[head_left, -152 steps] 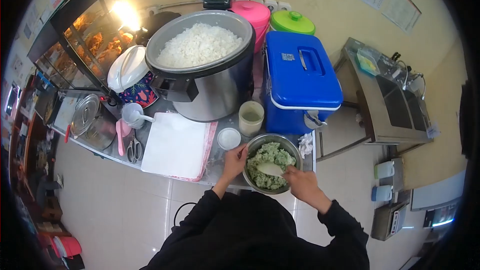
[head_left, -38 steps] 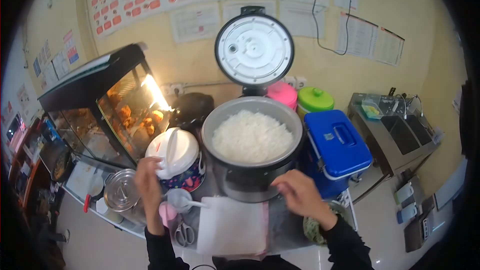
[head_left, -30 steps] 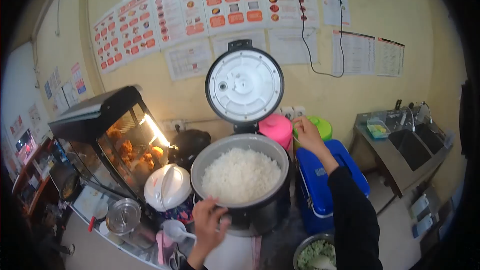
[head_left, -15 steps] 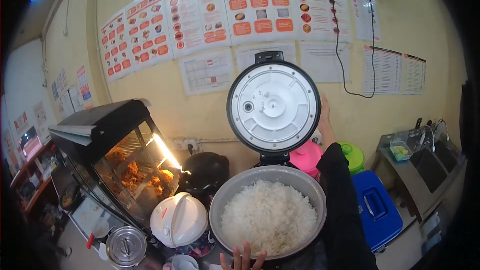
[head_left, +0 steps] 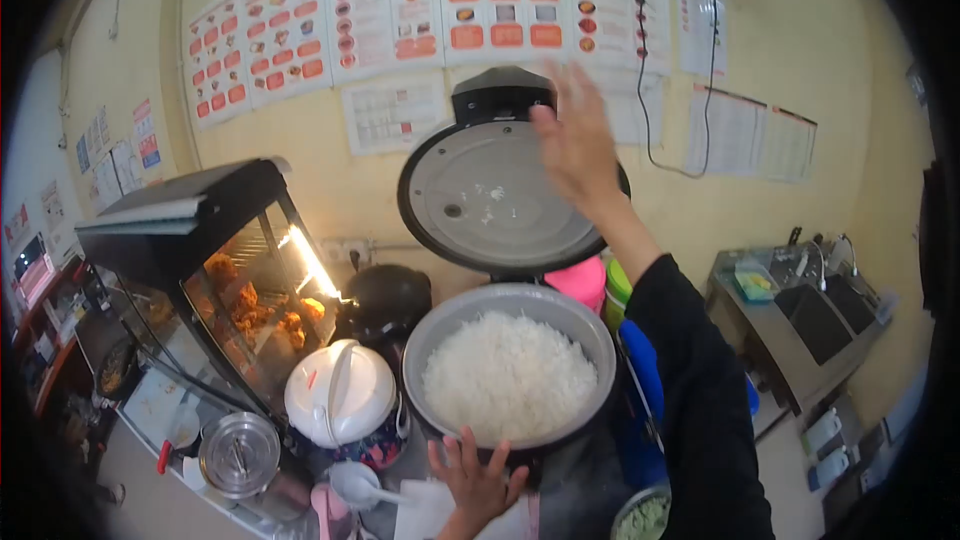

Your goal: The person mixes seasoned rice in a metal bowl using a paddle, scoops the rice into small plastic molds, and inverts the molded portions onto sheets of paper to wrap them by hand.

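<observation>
A large rice cooker (head_left: 412, 345) stands before me, its pot heaped with white rice (head_left: 510, 375). Its round lid (head_left: 485, 202) is hinged at the back and leans forward over the pot, partly lowered. My right hand (head_left: 580, 140) is raised at the lid's upper right edge, thumb apart and fingers stretched, somewhat smeared by motion; whether it touches the lid I cannot tell. At the cooker's front rim, my left hand (head_left: 474, 480) has its fingers spread and holds nothing.
Left of the cooker are a white-lidded container (head_left: 340, 390), a lit display warmer (head_left: 250, 290) with fried food and a steel pot (head_left: 240, 455). A ladle (head_left: 358, 485) lies in front. A bowl of green food (head_left: 642, 518) sits at front right; a sink (head_left: 820, 320) is farther right.
The lid has tipped forward from upright. My right hand has moved from its right side up to its top edge. More of my left hand shows at the front rim.
</observation>
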Demonstrator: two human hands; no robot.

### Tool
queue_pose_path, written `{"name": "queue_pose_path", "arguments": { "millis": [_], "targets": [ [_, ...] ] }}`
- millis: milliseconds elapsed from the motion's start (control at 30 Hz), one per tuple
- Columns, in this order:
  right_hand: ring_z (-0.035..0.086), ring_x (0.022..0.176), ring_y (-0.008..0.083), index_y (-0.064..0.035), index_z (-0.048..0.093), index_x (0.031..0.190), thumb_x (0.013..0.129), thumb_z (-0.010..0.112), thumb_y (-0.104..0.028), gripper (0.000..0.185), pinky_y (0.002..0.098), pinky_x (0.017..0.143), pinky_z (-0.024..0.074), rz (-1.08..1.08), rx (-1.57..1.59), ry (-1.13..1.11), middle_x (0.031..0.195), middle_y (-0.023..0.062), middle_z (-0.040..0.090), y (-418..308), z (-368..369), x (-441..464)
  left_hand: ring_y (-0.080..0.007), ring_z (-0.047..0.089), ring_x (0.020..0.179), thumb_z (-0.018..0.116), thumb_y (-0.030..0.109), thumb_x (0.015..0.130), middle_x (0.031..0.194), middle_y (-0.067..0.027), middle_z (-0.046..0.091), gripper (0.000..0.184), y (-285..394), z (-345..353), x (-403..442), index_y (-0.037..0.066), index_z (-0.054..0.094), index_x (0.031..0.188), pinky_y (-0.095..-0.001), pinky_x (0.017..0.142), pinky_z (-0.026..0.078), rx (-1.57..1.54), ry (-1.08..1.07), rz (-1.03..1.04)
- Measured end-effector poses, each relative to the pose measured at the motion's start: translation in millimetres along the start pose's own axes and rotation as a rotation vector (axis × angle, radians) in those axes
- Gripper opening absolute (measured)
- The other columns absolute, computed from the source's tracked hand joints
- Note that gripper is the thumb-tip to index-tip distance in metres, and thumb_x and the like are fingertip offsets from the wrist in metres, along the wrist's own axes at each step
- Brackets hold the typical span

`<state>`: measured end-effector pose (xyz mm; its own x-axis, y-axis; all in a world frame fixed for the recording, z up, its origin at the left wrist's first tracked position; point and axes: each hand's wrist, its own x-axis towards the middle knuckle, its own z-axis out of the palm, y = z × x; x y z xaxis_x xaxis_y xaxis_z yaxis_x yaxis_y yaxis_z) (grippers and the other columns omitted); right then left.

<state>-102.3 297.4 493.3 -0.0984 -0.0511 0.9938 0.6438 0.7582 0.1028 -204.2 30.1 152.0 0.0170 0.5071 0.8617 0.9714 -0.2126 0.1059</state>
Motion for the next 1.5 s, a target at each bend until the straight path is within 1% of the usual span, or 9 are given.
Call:
{"name": "queue_pose_path", "arguments": {
  "millis": [133, 267, 467, 567, 767, 1033, 1200, 1433, 1500],
  "targets": [
    [0.054, 0.12, 0.0405, -0.0146, 0.057, 0.134, 0.09, 0.064, -0.034, 0.048, 0.0469, 0.097, 0.0488, -0.305, 0.182, -0.128, 0.133, 0.0224, 0.053, -59.2, -44.4, -66.1, -0.0556, 0.002, 0.144, 0.053, 0.041, 0.096, 0.157, -0.0322, 0.005, 0.057, 5.6, -18.8, -6.4, 0.018, 0.034, 0.145, -0.07, 0.11, 0.009, -0.214, 0.171, -0.053],
    [0.055, 0.123, 0.0372, -0.0201, 0.059, 0.134, 0.083, 0.069, -0.03, 0.053, 0.0455, 0.1, 0.0501, -0.455, 0.214, -0.329, 0.14, 0.0168, 0.051, -108.0, -125.3, -159.9, -0.0534, 0.006, 0.144, 0.043, 0.041, 0.099, 0.155, -0.0313, 0.011, 0.053, 15.7, -47.6, -15.1, 0.012, 0.033, 0.142, -0.0696, 0.111, 0.009, -0.259, 0.383, -0.177],
    [0.053, 0.122, 0.039, -0.0157, 0.058, 0.13, 0.09, 0.06, -0.033, 0.044, 0.044, 0.1, 0.0489, -0.581, 0.301, -0.739, 0.146, 0.0136, 0.045, -125.4, -184.9, -215.5, -0.0483, 0.02, 0.143, 0.043, 0.034, 0.099, 0.151, -0.0274, 0.03, 0.05, 25.3, -64.0, 9.8, 0.004, 0.036, 0.138, -0.0605, 0.115, 0.009, -0.422, 0.287, -0.207],
    [0.059, 0.112, 0.0327, -0.0118, 0.061, 0.125, 0.085, 0.067, -0.022, 0.042, 0.0361, 0.085, 0.0552, -0.267, 0.401, -0.756, 0.13, 0.0131, 0.054, -130.6, -234.0, -200.8, -0.0399, 0.036, 0.135, 0.059, 0.02, 0.093, 0.147, -0.0249, 0.039, 0.049, 31.8, -69.2, 51.2, -0.001, 0.045, 0.135, -0.0465, 0.112, 0.022, -0.404, 0.06, -0.327],
    [0.064, 0.095, 0.0285, -0.0057, 0.065, 0.114, 0.082, 0.071, -0.009, 0.033, 0.0319, 0.074, 0.0554, 0.221, 0.372, -0.884, 0.106, 0.0124, 0.061, -128.2, -360.2, -188.3, -0.0394, 0.054, 0.117, 0.067, 0.021, 0.089, 0.131, -0.0242, 0.054, 0.058, 44.8, -38.1, 51.4, -0.002, 0.043, 0.137, -0.0487, 0.108, 0.033, -0.206, 0.071, -0.337],
    [0.056, 0.107, 0.0436, -0.0058, 0.051, 0.127, 0.078, 0.077, -0.018, 0.057, 0.0471, 0.087, 0.0508, 0.769, -0.17, -1.636, 0.127, 0.0252, 0.048, -113.9, -489.9, -325.9, -0.0388, 0.036, 0.139, 0.064, 0.008, 0.087, 0.149, -0.0242, 0.038, 0.059, 40.4, -55.3, -39.6, -0.001, 0.038, 0.14, -0.0513, 0.117, 0.019, -0.355, 0.077, -0.368],
    [0.06, 0.094, 0.0478, -0.0069, 0.043, 0.125, 0.069, 0.081, -0.004, 0.067, 0.0526, 0.084, 0.0518, 0.901, -0.202, -1.647, 0.126, 0.0241, 0.036, -118.4, -516.8, -391.6, -0.0436, 0.035, 0.134, 0.068, 0.007, 0.077, 0.14, -0.0259, 0.043, 0.06, -53.7, -49.2, -192.0, 0.001, 0.044, 0.132, -0.0529, 0.109, 0.028, 0.201, -0.149, -0.54],
    [0.057, 0.102, 0.043, -0.0059, 0.048, 0.12, 0.072, 0.078, -0.003, 0.057, 0.0482, 0.087, 0.0514, 0.734, -0.415, -1.754, 0.126, 0.0237, 0.037, -133.6, -496.3, -378.9, -0.0485, 0.016, 0.143, 0.086, 0.026, 0.056, 0.156, -0.0301, 0.011, 0.097, -168.5, -64.1, -168.9, 0.018, 0.04, 0.14, -0.0677, 0.103, 0.028, 0.488, -0.571, -0.76],
    [0.056, 0.104, 0.041, -0.0058, 0.051, 0.119, 0.075, 0.076, -0.005, 0.051, 0.0463, 0.087, 0.0505, 0.688, -0.138, -1.505, 0.122, 0.0231, 0.043, -147.4, -467.8, -355.7, -0.0467, 0.013, 0.144, 0.095, 0.038, 0.043, 0.157, -0.0288, 0.009, 0.116, -179.6, -70.3, -162.4, 0.021, 0.039, 0.142, -0.0702, 0.101, 0.029, 0.432, -0.684, -0.827]
  ]
}}
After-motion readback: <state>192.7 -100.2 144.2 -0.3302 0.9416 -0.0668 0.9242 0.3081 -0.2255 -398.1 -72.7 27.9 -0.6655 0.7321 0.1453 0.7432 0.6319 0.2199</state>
